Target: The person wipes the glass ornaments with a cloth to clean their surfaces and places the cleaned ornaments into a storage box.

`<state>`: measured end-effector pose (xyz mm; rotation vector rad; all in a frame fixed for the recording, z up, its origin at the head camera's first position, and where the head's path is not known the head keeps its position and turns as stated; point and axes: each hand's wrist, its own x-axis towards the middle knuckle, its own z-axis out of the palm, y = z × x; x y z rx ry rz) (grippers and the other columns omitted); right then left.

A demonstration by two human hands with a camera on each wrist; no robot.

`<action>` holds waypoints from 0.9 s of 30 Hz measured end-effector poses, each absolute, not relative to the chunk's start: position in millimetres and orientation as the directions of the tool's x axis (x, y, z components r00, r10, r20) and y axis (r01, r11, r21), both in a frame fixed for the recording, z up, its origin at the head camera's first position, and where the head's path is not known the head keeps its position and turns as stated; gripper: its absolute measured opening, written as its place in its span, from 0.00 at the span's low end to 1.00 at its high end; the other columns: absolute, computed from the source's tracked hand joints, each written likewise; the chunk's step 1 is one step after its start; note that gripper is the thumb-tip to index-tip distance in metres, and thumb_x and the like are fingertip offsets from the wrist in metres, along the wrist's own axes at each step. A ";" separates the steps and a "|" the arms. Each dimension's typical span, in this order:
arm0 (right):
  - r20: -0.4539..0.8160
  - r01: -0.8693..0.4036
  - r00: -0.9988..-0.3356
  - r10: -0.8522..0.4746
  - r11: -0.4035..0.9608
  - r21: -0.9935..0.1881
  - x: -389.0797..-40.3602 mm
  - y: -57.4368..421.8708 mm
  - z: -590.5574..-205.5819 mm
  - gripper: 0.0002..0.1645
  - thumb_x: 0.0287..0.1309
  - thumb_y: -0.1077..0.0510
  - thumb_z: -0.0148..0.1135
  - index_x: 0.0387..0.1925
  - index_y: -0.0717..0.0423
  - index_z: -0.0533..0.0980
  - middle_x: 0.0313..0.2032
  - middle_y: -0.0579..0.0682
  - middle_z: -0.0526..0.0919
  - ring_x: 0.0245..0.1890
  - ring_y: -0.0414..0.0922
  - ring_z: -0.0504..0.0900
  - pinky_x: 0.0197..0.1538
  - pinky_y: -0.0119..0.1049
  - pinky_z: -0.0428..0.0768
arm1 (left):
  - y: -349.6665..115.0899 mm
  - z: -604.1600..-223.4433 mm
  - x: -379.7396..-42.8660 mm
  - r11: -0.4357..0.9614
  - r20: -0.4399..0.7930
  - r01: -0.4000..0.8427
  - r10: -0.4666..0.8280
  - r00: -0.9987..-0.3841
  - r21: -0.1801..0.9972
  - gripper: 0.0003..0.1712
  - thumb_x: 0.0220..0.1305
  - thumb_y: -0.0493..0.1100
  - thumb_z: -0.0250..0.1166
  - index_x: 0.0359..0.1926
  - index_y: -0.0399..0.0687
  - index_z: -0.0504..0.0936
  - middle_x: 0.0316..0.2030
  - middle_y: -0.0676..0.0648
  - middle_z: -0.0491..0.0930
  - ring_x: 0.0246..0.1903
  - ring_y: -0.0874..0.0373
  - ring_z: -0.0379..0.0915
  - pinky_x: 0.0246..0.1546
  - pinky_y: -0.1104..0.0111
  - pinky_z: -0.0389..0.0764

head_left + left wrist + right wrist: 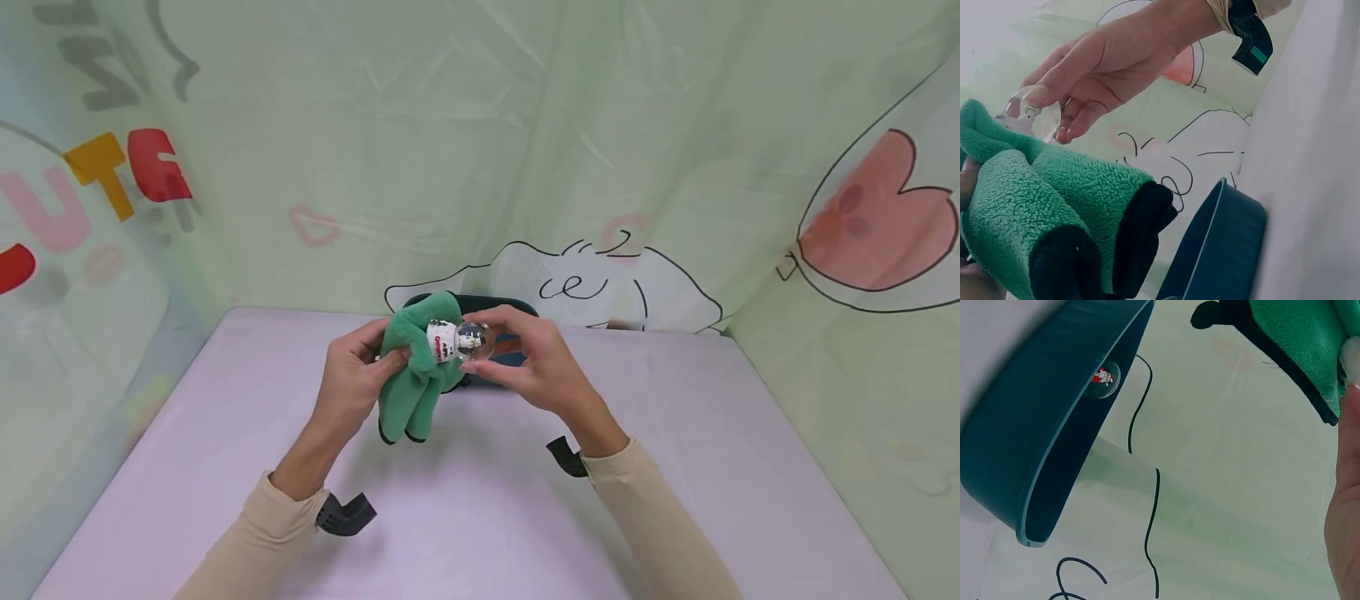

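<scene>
A small snow globe [441, 342], with a white base bearing red and dark lettering, lies sideways between the two hands, base to the left. My right hand [542, 360] pinches its clear dome between thumb and fingers. My left hand [348, 375] grips a folded green fluffy cloth [405, 404] with dark edging, bunched around the base. In the left wrist view the cloth [1041, 187] covers the lower part of the globe, and the right hand [1107, 69] holds the dome. Only part of the right hand [1350, 494] shows in the right wrist view.
A dark blue bin [1235, 244] stands behind the hands at the far side of the pale table [465, 517]. Inside it, another clear globe with a red and white figure [1104, 378] shows near the rim. Printed curtains [450, 150] hang around the table.
</scene>
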<state>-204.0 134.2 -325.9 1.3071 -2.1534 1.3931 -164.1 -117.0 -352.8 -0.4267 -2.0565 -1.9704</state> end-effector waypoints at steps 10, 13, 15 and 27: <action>0.677 -0.814 -0.557 -0.481 0.156 -0.560 -211.2 135.9 -329.6 0.30 0.48 0.69 0.79 0.55 0.59 0.80 0.49 0.53 0.85 0.34 0.43 0.85 0.40 0.38 0.88 | -113.5 -356.3 -161.3 0.092 0.368 0.372 0.062 -0.928 0.924 0.21 0.62 0.36 0.73 0.57 0.41 0.84 0.51 0.42 0.85 0.47 0.54 0.83 0.46 0.65 0.86; 0.675 -0.814 -0.561 -0.479 0.167 -0.557 -212.8 137.6 -329.3 0.30 0.48 0.69 0.78 0.56 0.58 0.80 0.50 0.53 0.85 0.35 0.42 0.85 0.41 0.36 0.87 | -115.3 -356.1 -160.5 0.096 0.361 0.367 0.078 -0.929 0.925 0.21 0.63 0.36 0.73 0.57 0.42 0.84 0.51 0.42 0.85 0.46 0.54 0.83 0.45 0.64 0.86; 0.667 -0.810 -0.566 -0.485 0.178 -0.558 -213.7 138.5 -328.4 0.30 0.49 0.68 0.78 0.56 0.58 0.80 0.51 0.52 0.85 0.35 0.41 0.85 0.42 0.36 0.87 | -117.5 -356.1 -159.9 0.101 0.356 0.365 0.092 -0.930 0.926 0.22 0.63 0.36 0.72 0.58 0.42 0.83 0.51 0.42 0.85 0.46 0.54 0.83 0.45 0.64 0.86; 0.500 -0.730 -0.640 -0.584 0.257 -0.633 -230.9 152.6 -318.6 0.29 0.54 0.61 0.77 0.58 0.53 0.79 0.54 0.48 0.82 0.41 0.43 0.81 0.51 0.38 0.85 | -138.5 -365.0 -156.7 0.136 0.302 0.323 0.154 -0.941 0.937 0.25 0.64 0.38 0.71 0.62 0.42 0.80 0.54 0.43 0.84 0.49 0.55 0.82 0.48 0.67 0.85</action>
